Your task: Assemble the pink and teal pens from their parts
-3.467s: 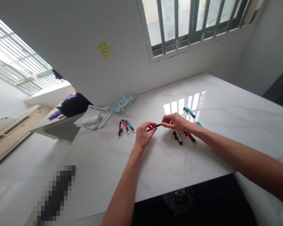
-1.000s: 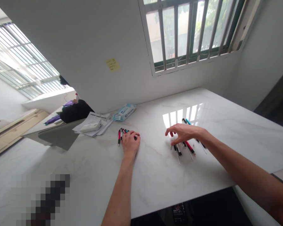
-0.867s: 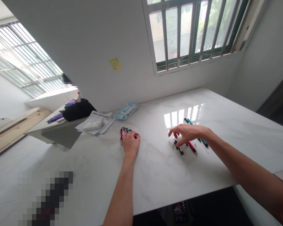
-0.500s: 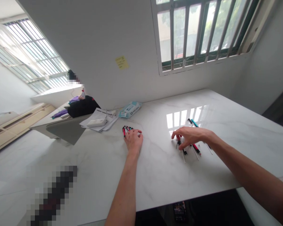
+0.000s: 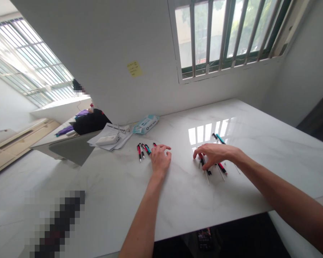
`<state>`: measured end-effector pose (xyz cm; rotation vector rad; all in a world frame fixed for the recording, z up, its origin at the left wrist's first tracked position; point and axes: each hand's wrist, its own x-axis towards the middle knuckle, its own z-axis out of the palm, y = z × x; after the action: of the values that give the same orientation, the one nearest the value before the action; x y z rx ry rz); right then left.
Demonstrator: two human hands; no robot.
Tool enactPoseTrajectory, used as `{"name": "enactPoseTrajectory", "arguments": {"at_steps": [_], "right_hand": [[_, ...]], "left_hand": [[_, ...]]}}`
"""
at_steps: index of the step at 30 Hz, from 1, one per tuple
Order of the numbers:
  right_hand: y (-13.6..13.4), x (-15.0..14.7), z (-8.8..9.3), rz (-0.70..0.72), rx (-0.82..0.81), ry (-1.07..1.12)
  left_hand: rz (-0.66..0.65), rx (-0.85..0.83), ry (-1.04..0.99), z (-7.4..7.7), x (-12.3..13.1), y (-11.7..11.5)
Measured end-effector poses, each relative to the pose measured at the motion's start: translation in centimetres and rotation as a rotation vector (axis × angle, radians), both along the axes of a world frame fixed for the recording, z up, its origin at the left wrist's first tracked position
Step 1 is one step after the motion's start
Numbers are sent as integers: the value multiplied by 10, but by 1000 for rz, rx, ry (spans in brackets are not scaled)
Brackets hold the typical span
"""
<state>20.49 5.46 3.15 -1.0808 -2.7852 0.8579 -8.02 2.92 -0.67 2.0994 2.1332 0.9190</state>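
My left hand (image 5: 160,157) rests low over the white marbled table, its fingers spread and partly covering a group of pens. To its left lie a red and black pen (image 5: 139,152), a white and black pen (image 5: 142,152) and a turquoise one. My right hand (image 5: 216,154) arches over loose pen parts, thumb and fingers apart on either side of a red and black piece (image 5: 202,160). Thin white refills (image 5: 221,172) and a red barrel (image 5: 221,168) stick out below that palm. Behind it is a turquoise barrel (image 5: 220,138) beside a short black part (image 5: 214,136).
A pack of wipes (image 5: 146,124) and papers (image 5: 110,141) with a white device lie at the back left, near a grey panel (image 5: 71,148). A phone (image 5: 204,239) shows below the table's front edge. A yellow note (image 5: 134,69) is on the wall.
My left hand has shifted right, uncovering more of the pens on its left. My right hand has lowered slightly around the red and black piece. The view has turned a little.
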Motion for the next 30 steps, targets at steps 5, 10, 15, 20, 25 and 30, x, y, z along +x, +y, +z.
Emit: {"name": "enactPoseTrajectory", "arguments": {"at_steps": [5, 10, 15, 20, 25, 30], "right_hand": [[2, -2, 1, -38, 211, 220], [-8, -20, 0, -14, 357, 404], [-11, -27, -6, 13, 316, 472], [2, -12, -4, -18, 232, 386], [7, 0, 0, 2, 52, 239], [7, -5, -6, 8, -66, 226]], "left_hand": [[-229, -42, -320, 7, 16, -4], [-450, -295, -690, 6, 29, -8], [-540, -341, -805, -1, 35, -7], [-496, -289, -759, -2, 33, -5], [-435, -257, -758, -3, 30, -6], [-397, -272, -847, -4, 30, -5]]}}
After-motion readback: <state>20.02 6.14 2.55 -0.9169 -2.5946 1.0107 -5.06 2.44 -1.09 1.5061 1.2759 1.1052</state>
